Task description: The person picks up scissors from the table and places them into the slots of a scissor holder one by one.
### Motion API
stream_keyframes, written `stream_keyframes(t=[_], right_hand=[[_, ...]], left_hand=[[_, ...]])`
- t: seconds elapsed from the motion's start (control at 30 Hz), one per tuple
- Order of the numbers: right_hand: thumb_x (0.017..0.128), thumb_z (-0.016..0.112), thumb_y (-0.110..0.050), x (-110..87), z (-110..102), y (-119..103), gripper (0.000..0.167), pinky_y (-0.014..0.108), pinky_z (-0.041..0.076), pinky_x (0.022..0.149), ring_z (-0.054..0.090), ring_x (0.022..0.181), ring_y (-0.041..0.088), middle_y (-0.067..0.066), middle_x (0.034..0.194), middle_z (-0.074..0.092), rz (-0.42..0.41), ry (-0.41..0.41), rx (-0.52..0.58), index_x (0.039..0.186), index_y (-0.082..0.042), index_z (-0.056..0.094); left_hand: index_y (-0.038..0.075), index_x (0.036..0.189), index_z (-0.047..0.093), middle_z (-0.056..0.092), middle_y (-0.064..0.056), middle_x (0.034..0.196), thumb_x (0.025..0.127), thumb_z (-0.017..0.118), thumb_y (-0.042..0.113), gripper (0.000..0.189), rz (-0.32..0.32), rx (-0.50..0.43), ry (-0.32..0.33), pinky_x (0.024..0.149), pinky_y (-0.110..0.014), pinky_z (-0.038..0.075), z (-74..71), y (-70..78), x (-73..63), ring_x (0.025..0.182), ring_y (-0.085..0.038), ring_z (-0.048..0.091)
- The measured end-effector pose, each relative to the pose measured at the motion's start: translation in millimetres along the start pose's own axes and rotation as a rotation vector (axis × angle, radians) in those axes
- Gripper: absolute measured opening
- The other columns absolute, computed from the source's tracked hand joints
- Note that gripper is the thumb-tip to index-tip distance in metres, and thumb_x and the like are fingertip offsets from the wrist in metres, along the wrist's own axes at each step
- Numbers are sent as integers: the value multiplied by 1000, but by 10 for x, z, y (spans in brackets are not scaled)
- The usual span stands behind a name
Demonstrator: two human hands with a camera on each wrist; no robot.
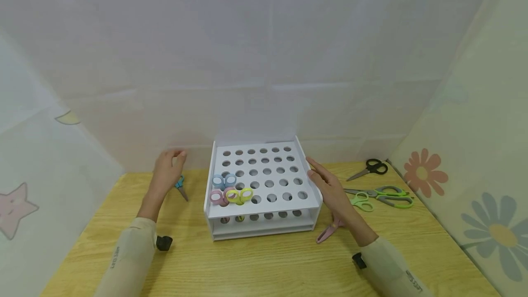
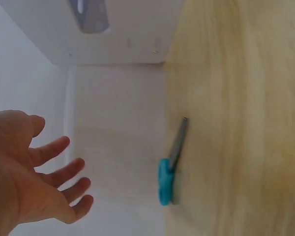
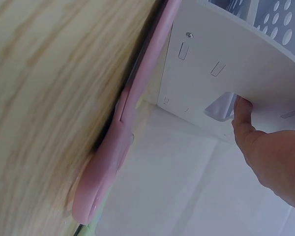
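Observation:
A white tiered rack with rows of round holes stands on the table. Blue-handled scissors, pink-handled scissors and yellow-handled scissors stand in its front-left holes, handles up. My right hand holds the rack's right side panel, and in the right wrist view a digit reaches into the panel's cutout. My left hand hovers left of the rack, fingers loosely spread and holding nothing. Close to it, teal-handled scissors lie on the table.
Right of the rack lie pink scissors, light green scissors, larger green-and-grey scissors and black scissors. White sheeting hangs behind the wooden table and along both sides.

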State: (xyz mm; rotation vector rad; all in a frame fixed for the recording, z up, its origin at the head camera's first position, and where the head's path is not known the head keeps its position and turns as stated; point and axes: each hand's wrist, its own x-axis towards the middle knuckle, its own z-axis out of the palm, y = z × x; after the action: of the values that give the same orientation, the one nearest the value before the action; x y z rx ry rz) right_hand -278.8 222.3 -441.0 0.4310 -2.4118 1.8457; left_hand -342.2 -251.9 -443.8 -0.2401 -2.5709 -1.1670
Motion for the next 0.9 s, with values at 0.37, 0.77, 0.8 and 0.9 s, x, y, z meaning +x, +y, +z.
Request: stream_keyframes(t=[0.37, 0.77, 0.8, 0.9], right_hand=[[110, 48, -36, -8, 12, -4, 51, 34, 56, 82, 62, 115, 36, 19, 144, 54, -9, -9, 5, 159, -23, 39], [109, 49, -37, -5, 10, -33, 51, 33, 56, 81, 62, 113, 34, 18, 143, 54, -14, 11, -12, 158, -23, 41], [109, 49, -37, -5, 9, -33, 51, 33, 56, 81, 62, 114, 34, 18, 143, 54, -14, 9, -8, 158, -23, 40], [109, 49, -36, -4, 6, -26, 52, 33, 56, 82, 61, 114, 35, 19, 144, 54, -13, 5, -2, 158, -22, 40]], left_hand=[[-9, 157, 12, 14, -39, 157, 111, 35, 44, 74, -194, 112, -361, 108, -73, 17, 103, -435, -37, 142, -60, 12], [-10, 154, 26, 19, -44, 150, 105, 51, 33, 70, -241, 266, -423, 95, -81, 28, 44, -458, -88, 129, -69, 23], [-10, 153, 28, 20, -44, 149, 104, 53, 32, 70, -249, 281, -410, 94, -80, 30, 43, -463, -89, 127, -68, 25], [-13, 148, 35, 26, -45, 143, 101, 59, 28, 67, -256, 300, -379, 91, -74, 37, 44, -478, -90, 123, -65, 31]])
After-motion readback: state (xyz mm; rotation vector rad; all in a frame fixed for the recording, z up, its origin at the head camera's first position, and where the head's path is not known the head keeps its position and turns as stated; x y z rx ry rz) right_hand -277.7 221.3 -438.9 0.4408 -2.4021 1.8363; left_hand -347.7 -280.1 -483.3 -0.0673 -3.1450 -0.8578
